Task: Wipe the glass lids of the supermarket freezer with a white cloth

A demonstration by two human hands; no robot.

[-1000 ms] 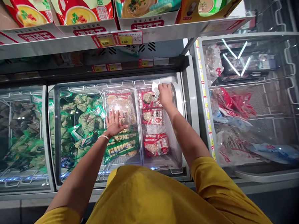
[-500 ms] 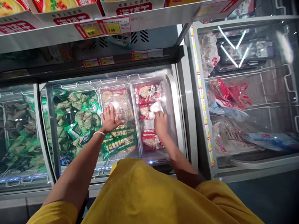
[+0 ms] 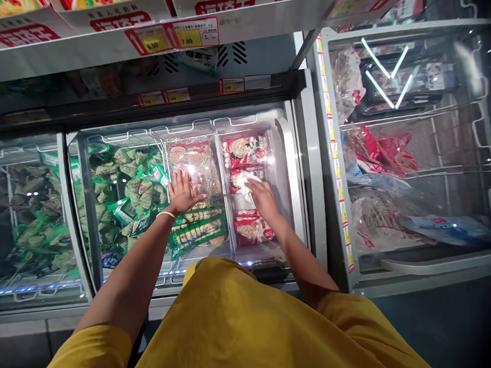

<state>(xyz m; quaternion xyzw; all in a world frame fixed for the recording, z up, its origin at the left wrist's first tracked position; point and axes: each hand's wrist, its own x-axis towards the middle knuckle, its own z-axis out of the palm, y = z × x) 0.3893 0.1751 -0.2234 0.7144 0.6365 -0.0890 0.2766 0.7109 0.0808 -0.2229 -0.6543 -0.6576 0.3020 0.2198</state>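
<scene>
My left hand lies flat with fingers spread on the glass lid of a chest freezer. In my right hand is a crumpled white cloth or tissue, pressed against the same lid. Under the glass, red packets of frozen food fill part of the right compartment. A clear pack of round flat pieces and green packets lie in the middle one, partly behind my left hand. Bagged leaf-wrapped dumplings are to the left.
A shelf with boxed goods and price tags overhangs the freezer's far side. Another freezer stands at the right with bagged food. A pale curved handle runs along the lid's right side.
My right hand has slid the white cloth slightly left across the lid. My left hand keeps its place on the glass. The view has shifted slightly.
</scene>
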